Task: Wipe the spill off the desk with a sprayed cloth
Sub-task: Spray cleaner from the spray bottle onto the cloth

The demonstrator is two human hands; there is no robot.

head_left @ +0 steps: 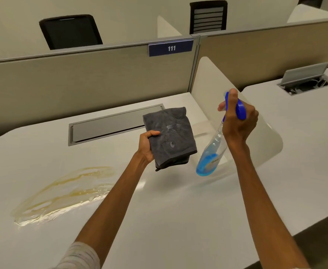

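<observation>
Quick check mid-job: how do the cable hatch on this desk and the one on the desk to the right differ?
The near hatch is shut, its lid lying flat with the desk; the far hatch is open, lid tilted up. The far hatch shows cables inside; the near hatch shows none. The cloth, held above, overlaps the near hatch's right end; the far hatch is unobstructed. Both are grey, rectangular, set into white desktops.

The spill (66,193) lies on the tabletop (169,220) at lower left of the frame, with the cable hatch (108,126) behind it near the partition (81,78). At centre the left hand (146,145) holds the cloth (169,135) above the tabletop; just right of it the right hand (237,119) holds the bottle (212,148), and two chairs (70,31) stand beyond the partition.
</observation>
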